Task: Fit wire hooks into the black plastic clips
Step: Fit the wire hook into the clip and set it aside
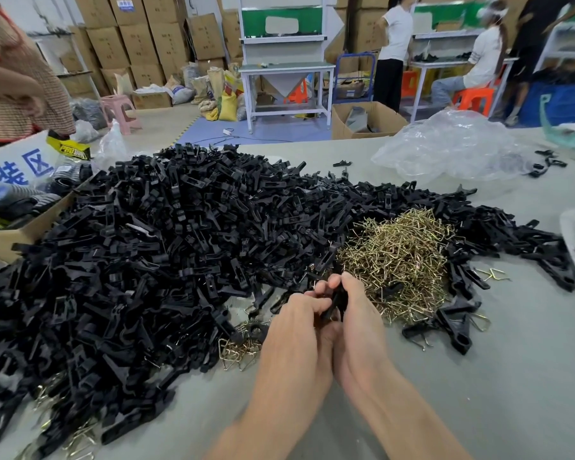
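Note:
A huge heap of black plastic clips (166, 247) covers the left and middle of the grey table (498, 376). A mound of brass-coloured wire hooks (402, 260) lies right of centre, ringed by more clips. My left hand (296, 330) and my right hand (359, 323) meet in front of the hook mound, both gripping one black clip (336, 300) between their fingers. Whether a wire hook sits in that clip is hidden by my fingers.
A few loose wire hooks (243, 346) lie by my left wrist. A cardboard box (17, 234) stands at the left edge, crumpled clear plastic bags (452, 151) at the back right. A person stands at the far left; others work at benches behind.

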